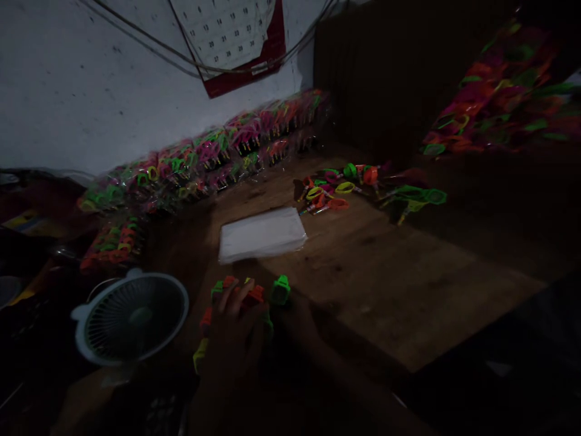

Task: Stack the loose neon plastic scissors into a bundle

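The light is dim and my hands are dark and blurred. My left hand (233, 330) lies with bent fingers over a bunch of orange, green and yellow plastic toy watches (256, 293) near the front of the wooden table. Beside it, my right hand (297, 321) is closed at a bright green toy watch (280, 289), whose squarish face sticks up past the fingers. The lower part of the bunch is hidden by my left hand and the shadow. Just beyond both hands lies a stack of clear or white plastic bags (263, 234).
A round pale fan (136, 318) stands to the left. Loose toy watches (329, 191) and a green bunch (417, 197) lie farther back. Bagged watches (218, 145) line the wall under a calendar (227, 36). A big colourful heap (499, 103) rises at the right.
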Action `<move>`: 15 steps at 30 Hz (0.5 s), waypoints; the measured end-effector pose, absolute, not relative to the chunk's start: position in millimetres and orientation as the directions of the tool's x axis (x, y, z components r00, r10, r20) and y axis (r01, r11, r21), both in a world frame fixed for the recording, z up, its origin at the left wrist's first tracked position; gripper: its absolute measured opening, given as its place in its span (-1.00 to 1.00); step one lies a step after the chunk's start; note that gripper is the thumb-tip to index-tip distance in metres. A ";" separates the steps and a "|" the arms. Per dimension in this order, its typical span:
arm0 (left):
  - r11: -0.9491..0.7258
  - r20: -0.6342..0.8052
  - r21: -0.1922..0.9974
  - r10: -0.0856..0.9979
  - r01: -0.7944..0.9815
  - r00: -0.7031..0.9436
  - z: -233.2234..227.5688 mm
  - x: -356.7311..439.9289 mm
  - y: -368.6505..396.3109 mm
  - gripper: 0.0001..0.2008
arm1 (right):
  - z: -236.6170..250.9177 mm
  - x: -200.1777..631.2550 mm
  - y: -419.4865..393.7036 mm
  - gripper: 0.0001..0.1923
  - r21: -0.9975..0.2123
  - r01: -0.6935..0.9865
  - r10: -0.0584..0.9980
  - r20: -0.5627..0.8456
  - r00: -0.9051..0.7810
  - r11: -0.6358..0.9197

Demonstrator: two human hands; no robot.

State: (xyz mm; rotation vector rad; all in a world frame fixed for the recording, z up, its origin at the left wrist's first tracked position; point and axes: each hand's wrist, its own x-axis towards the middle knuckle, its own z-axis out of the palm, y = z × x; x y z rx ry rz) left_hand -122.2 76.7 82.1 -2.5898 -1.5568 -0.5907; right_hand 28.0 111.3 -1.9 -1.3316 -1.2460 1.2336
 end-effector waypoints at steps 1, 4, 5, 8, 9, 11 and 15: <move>-0.512 0.376 0.125 0.817 0.850 0.437 80.6 -122.9 77.6 -0.70 | -3.2 28.0 111.9 -0.84 -0.991 0.106 0.996 -0.087 0.007 -0.087; -0.532 0.423 0.122 0.792 0.838 0.441 78.5 -122.8 79.5 -0.64 | -5.2 30.8 114.6 -0.88 -0.982 0.174 0.996 -0.081 -0.031 -0.074; -0.528 0.448 0.144 0.789 0.837 0.421 78.9 -121.7 79.3 -0.59 | -5.0 32.4 115.1 -0.88 -0.977 0.199 0.995 -0.081 -0.051 -0.069; -0.511 0.568 0.209 0.758 0.834 0.322 81.1 -116.4 76.5 -0.42 | -1.2 36.4 114.3 -0.86 -0.970 0.240 0.993 -0.057 -0.102 -0.031; -0.507 0.596 0.225 0.747 0.832 0.294 81.6 -114.8 75.2 -0.40 | 1.0 37.0 113.5 -0.84 -0.971 0.240 0.991 -0.048 -0.123 -0.017; -0.481 0.606 0.262 0.756 0.837 0.246 81.6 -112.7 73.2 -0.40 | 6.8 37.0 112.1 -0.78 -0.969 0.246 0.987 -0.056 -0.153 -0.017; -0.466 0.578 0.276 0.780 0.841 0.242 78.9 -112.4 73.5 -0.41 | 20.5 35.0 115.2 -0.81 -0.955 0.283 0.979 -0.135 -0.153 -0.088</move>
